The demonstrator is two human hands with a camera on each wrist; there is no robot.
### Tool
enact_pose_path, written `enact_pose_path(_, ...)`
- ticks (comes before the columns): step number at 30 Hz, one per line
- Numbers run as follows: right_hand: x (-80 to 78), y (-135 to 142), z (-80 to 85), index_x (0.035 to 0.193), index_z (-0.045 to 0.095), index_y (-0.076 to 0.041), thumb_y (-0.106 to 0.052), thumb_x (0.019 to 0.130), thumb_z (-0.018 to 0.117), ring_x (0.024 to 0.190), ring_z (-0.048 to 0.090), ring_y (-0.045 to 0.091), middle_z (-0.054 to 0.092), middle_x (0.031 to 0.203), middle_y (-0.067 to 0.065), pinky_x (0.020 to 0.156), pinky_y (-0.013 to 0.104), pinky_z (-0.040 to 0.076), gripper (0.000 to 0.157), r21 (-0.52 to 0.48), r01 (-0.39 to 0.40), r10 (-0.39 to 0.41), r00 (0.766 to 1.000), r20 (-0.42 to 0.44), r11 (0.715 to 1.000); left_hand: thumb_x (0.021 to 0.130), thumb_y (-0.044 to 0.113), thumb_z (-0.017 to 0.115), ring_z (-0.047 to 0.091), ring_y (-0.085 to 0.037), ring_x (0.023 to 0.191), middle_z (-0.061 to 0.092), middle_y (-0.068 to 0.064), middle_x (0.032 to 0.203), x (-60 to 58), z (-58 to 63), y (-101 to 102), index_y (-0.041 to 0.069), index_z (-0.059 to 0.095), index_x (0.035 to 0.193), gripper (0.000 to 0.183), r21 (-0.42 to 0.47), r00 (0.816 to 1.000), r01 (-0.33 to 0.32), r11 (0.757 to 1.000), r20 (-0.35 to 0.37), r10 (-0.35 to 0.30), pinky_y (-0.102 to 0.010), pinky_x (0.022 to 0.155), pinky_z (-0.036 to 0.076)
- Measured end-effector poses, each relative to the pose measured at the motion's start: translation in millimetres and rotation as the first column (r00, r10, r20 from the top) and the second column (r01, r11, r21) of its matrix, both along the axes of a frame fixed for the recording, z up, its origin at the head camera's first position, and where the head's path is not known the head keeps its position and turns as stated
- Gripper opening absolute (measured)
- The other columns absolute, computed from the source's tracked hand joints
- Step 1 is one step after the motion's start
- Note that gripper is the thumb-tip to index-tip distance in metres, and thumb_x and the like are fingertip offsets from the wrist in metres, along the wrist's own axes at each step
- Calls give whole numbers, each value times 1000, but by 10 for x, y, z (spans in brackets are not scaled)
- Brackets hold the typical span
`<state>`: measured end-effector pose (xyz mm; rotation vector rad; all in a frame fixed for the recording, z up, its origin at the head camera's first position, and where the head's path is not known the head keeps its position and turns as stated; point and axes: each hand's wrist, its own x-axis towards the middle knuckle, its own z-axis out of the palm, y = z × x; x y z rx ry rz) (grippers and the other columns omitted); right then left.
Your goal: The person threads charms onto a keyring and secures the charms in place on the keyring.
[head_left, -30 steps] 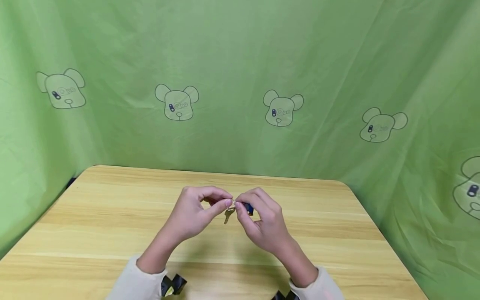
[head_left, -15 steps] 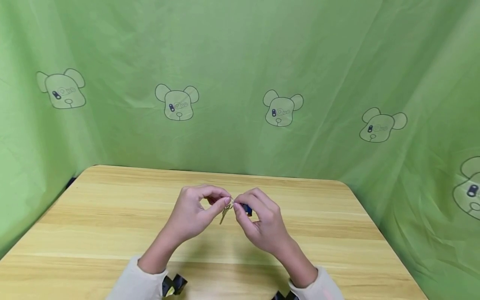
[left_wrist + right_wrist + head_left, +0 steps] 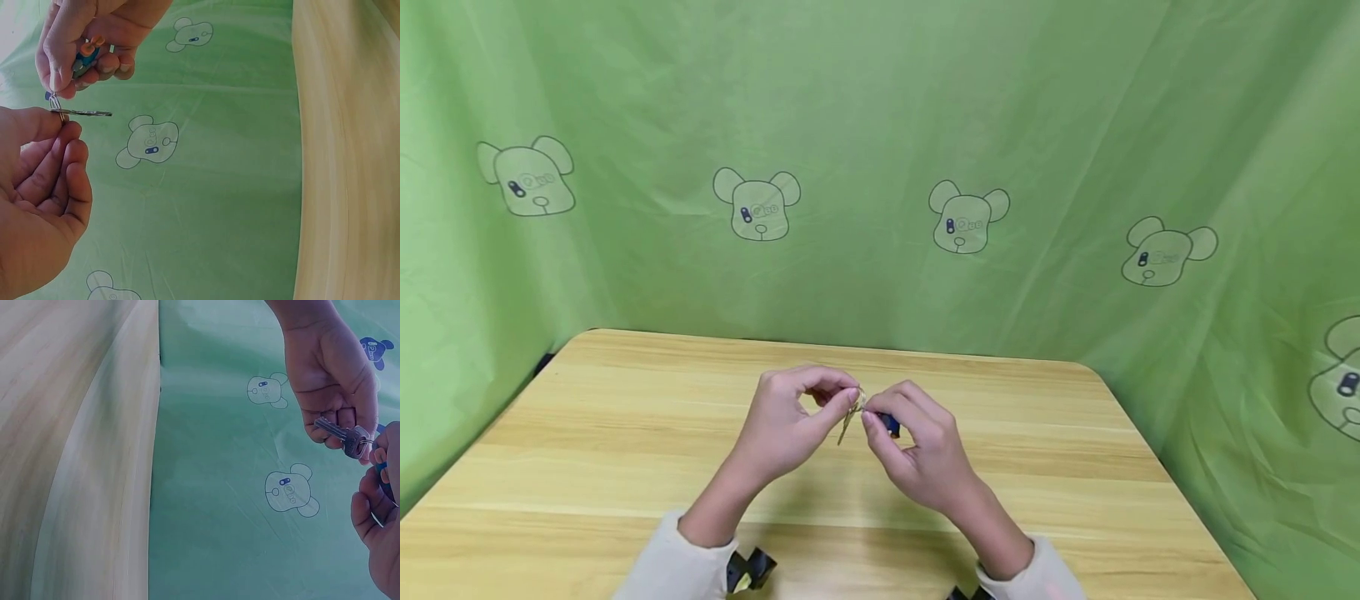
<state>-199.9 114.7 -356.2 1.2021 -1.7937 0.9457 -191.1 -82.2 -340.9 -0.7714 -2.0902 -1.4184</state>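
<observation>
The brass key (image 3: 846, 428) has turned edge-on, probably easing work on the key ring (image 3: 54, 101); left hand (image 3: 790, 421) pinches at the ring, right hand (image 3: 925, 446) beside the blue charm (image 3: 87, 59).

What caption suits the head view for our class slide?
Left hand and right hand hold a key ring, a key hanging above a wood-grain table.
</observation>
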Motion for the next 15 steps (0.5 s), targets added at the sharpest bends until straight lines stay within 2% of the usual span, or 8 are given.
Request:
enact_pose_path(5, -6, 23, 7, 95, 68, -7, -7, 97, 62, 72, 54, 9, 61, 86, 1, 61, 16, 47, 7, -12, 10, -10, 1000, 11, 1000, 93, 9, 74, 65, -9, 71, 74, 8, 80, -3, 1, 2, 11, 79, 99, 8, 12, 999, 32, 999, 40, -33, -30, 67, 57)
enact_pose_path(9, -7, 44, 18, 94, 68, -7, -9, 98, 61, 72, 54, 9, 61, 86, 0, 61, 16, 46, 8, -18, 21, -21, 999, 27, 1000, 93, 9, 75, 66, -10, 72, 76, 7, 87, -6, -6, -7, 14, 81, 103, 12, 8, 996, 62, 998, 60, -63, -31, 66, 57)
enact_pose_path(15, -7, 65, 26, 94, 68, -7, -10, 98, 62, 72, 54, 9, 62, 86, 0, 61, 16, 46, 9, -26, 29, -28, 999, 42, 999, 92, 15, 79, 66, -10, 73, 76, 10, 88, 11, 11, -6, 15, 82, 96, 5, -20, 994, 77, 997, 84, -75, -28, 66, 56)
